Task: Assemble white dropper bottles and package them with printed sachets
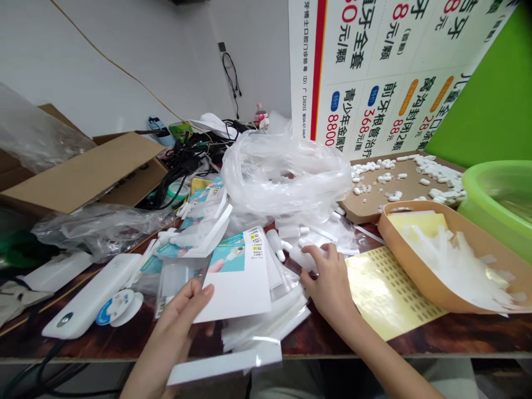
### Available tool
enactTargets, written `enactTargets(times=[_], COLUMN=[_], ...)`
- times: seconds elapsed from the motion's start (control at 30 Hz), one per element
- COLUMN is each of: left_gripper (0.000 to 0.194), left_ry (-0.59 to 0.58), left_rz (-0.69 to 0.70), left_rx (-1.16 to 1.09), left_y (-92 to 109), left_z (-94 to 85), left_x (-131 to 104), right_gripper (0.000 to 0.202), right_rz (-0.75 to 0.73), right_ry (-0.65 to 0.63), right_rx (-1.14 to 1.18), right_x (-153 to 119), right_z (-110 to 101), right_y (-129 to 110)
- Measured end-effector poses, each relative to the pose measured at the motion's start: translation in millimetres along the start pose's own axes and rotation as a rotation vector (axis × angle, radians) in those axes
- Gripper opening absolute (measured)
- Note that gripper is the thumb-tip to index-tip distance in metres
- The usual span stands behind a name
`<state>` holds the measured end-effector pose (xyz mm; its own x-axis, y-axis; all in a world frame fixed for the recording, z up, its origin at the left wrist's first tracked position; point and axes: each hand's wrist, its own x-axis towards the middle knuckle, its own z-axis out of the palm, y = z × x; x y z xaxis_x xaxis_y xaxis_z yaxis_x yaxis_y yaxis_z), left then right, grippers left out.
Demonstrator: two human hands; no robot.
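Observation:
Between the thumb and fingers of my left hand [183, 316] is the corner of a white printed card [239, 288] with a teal picture, which seems to lie in a clear sleeve. My right hand [330, 280] reaches over a pile of small white tubes, its fingers curled round a translucent white tube [302, 258]. Beside it lies another white-capped tube [275, 244]. Clear plastic sleeves [266, 327] are stacked below the card and hang over the table's front edge. A gold sticker sheet [386, 293] lies right of my right hand.
A large clear plastic bag [286, 172] stands behind the pile. At right are an orange tray [415, 277] of white strips, a green basin [499, 194] and a cardboard tray [366, 205] of white caps. At left are a white device [91, 293], tape spools [120, 307] and an open cardboard box [83, 172].

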<state>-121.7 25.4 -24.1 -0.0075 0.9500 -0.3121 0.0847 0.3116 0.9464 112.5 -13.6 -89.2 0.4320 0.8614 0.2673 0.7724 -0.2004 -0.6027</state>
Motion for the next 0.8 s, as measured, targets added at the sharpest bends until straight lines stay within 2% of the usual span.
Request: enactTargets(times=[0.07, 0.13, 0.2, 0.33, 0.4, 0.43, 0.5, 0.57, 0.63, 0.7, 0.8], left_gripper=[0.026, 0.042, 0.053, 0.057, 0.054, 0.053, 0.055, 0.057, 0.057, 0.06, 0.066], left_ry=[-0.085, -0.15, -0.149, -0.081, -0.063, -0.05, -0.029, -0.028, -0.034, -0.065, -0.167], left_rz=[-0.157, -0.3, -0.37, -0.37, -0.341, -0.289, -0.141, -0.03, 0.003, -0.007, -0.028], left_rx=[-0.241, -0.356, -0.397, -0.445, -0.524, -0.561, -0.6, -0.613, -0.623, -0.597, -0.555], left_y=[7.7, 16.8, 25.3, 35.3, 35.3, 34.2, 30.8, 27.1, 24.2, 21.9, 18.7], left_z=[7.1, 16.6, 27.4, 49.2, 60.6, 66.7, 79.1, 89.9, 97.4, 101.7, 104.7], left_x=[-11.3, -23.6, -35.2, -49.9, -51.5, -51.2, -49.6, -48.7, -49.9, -52.4, -55.5], right_gripper=[0.037, 0.035, 0.031, 0.022, 0.019, 0.02, 0.028, 0.037, 0.041, 0.042, 0.048], right_rz=[0.008, 0.016, 0.019, 0.033, 0.096, 0.152, 0.31, 0.511, 0.666, 0.727, 0.75], right_ry=[0.021, 0.046, 0.067, 0.149, 0.208, 0.193, 0.037, -0.232, -0.48, -0.663, -0.754], right_rx=[0.076, 0.153, 0.216, 0.402, 0.559, 0.679, 1.033, 1.46, 1.792, 1.981, 2.121], right_x=[-0.4, -1.8, -5.5, -24.3, -38.3, -45.7, -59.9, -71.5, -79.4, -83.1, -83.1], right_z=[0.1, -3.0, -11.2, -40.4, -55.1, -60.7, -67.7, -69.2, -66.9, -63.0, -58.6], right_y=[3.6, 6.5, 7.5, 1.2, -4.5, -7.2, -10.9, -12.3, -12.3, -11.9, -10.8])
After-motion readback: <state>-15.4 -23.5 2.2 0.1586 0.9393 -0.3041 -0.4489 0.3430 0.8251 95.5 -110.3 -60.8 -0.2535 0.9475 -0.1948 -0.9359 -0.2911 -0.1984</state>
